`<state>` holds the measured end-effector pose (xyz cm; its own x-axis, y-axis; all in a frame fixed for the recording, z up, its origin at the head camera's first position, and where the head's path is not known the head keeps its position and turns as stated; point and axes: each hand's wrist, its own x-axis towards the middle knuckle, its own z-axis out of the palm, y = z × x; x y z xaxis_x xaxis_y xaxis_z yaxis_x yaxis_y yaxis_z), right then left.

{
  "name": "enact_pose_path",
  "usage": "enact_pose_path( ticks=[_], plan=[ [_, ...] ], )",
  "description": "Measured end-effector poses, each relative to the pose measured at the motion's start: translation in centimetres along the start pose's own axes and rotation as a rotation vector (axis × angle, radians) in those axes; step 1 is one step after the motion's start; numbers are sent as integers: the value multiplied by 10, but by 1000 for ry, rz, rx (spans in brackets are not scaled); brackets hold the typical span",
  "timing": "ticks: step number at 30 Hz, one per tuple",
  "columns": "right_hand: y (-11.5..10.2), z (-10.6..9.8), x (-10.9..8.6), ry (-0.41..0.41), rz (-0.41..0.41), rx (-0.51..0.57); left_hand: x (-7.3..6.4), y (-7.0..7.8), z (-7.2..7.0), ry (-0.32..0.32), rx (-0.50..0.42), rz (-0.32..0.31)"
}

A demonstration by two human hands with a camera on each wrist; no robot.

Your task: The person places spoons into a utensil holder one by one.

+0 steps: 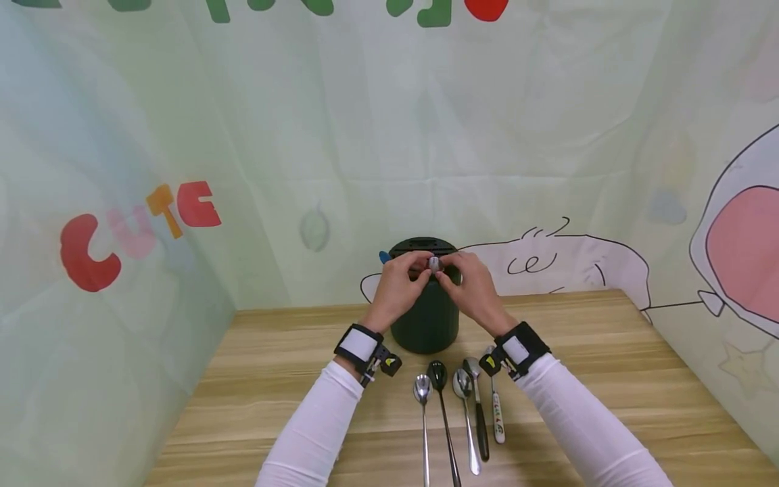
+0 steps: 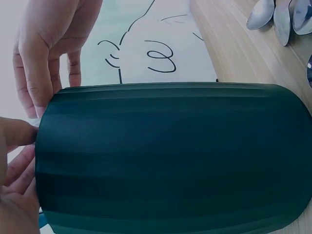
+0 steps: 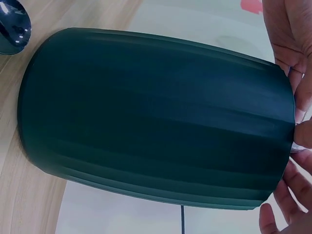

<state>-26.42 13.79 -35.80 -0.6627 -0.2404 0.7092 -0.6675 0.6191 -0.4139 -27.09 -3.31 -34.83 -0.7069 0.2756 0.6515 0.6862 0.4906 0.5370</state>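
A dark green, ribbed utensil holder (image 1: 425, 318) stands upright at the back of the table. Both hands meet at its top front rim. Between them shows a small silvery, rounded piece (image 1: 434, 264), perhaps a spoon's end; its lower part is hidden. Thumb and fingers of the left hand (image 1: 402, 284) pinch it from the left, and those of the right hand (image 1: 473, 284) from the right. In the right wrist view a sliver of the silvery piece (image 3: 296, 147) glints between fingertips beside the rim. A blue tip (image 1: 385, 257) pokes out left of the holder's rim.
In front of the holder lie several long spoons: a silver one (image 1: 422, 391), a black one (image 1: 437, 375), another silver one (image 1: 462, 385), one with a black handle (image 1: 481, 433) and one with a patterned white handle (image 1: 498, 419). A printed cloth (image 1: 377, 135) hangs behind the table (image 1: 292, 365).
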Motion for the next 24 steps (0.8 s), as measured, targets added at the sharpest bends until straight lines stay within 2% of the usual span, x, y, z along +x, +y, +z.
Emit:
enact_pose_path(
  ticks=[5, 14, 19, 24],
  plan=[
    [0, 1, -1, 34, -16, -13, -2, 1, 0, -13, 24, 9],
    [-5, -3, -4, 36, -16, -17, -4, 6, -4, -11, 18, 11],
    [-9, -8, -4, 53, -34, -18, -7, 15, -12, 35, -1, 79],
    [-18, -16, -5, 98, -97, -18, -12, 32, -27, 67, 40, 167]
  ],
)
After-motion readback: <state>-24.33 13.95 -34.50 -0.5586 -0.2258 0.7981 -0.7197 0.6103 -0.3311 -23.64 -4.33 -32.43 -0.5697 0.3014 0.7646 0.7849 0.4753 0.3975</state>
